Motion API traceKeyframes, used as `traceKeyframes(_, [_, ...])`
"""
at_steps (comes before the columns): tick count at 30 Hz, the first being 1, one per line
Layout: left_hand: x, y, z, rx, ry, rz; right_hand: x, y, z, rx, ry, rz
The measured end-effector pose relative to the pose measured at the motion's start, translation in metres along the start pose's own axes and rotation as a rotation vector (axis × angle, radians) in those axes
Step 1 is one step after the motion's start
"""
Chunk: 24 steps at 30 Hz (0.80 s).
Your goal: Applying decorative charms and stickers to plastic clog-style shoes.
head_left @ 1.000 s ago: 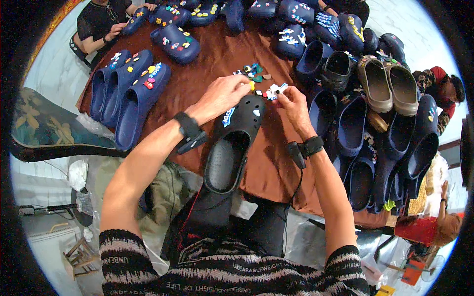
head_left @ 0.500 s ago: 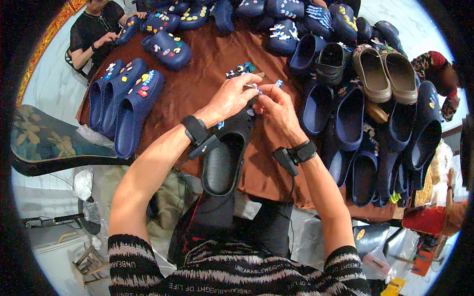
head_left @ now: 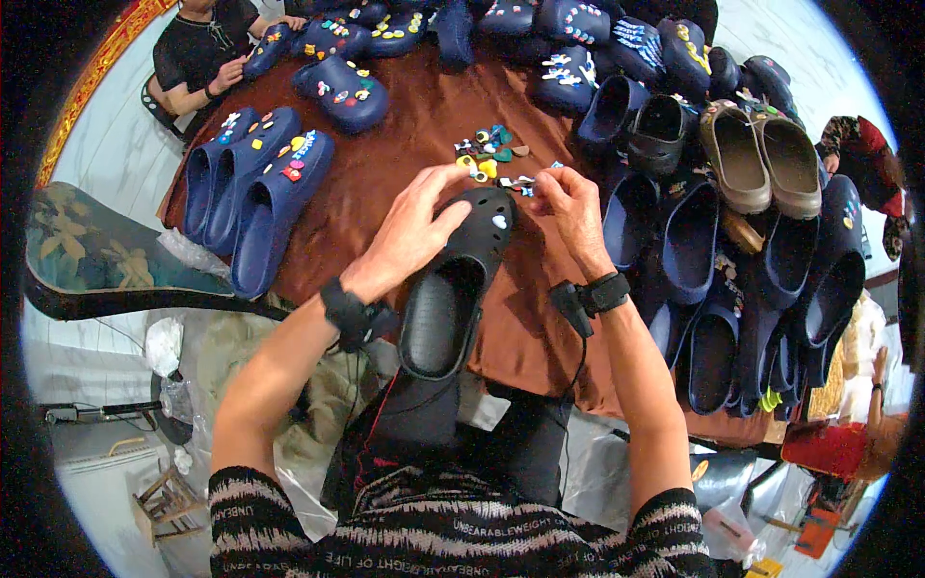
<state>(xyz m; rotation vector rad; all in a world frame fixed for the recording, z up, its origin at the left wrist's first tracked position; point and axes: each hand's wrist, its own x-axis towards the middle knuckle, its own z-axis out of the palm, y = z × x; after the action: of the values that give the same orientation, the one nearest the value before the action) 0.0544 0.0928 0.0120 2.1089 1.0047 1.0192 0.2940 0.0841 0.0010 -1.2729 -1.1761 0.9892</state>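
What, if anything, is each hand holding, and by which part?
It cannot be told. The right hand is at the small charms, hiding any pinch; the left hand is over the black clog, with no clear grip.

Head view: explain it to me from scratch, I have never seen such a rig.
There is no robot here, just a person's own bare hands, with black wrist straps. The camera is worn on the head and looks down; its wide lens bends straight edges. On the brown cloth lie small colourful charms, with navy clogs farther out. The left hand, thumb spread, is at the black clog. The right hand has its fingertips by the charms; whether they pinch one is too small to tell.
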Motion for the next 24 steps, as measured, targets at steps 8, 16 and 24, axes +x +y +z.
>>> traceKeyframes(8, [-0.089, -0.013, 0.002, -0.05, -0.03, -0.107, 0.007, 0.0, 0.013, -0.552, -0.119, -0.114])
traceKeyframes(16, [-0.104, -0.032, 0.015, -0.122, -0.041, -0.098, 0.013, 0.005, 0.014, -0.941, -0.196, -0.397])
traceKeyframes(24, [-0.105, -0.028, 0.016, -0.123, -0.016, -0.116, 0.017, 0.0, 0.028, -0.858, -0.289, -0.538])
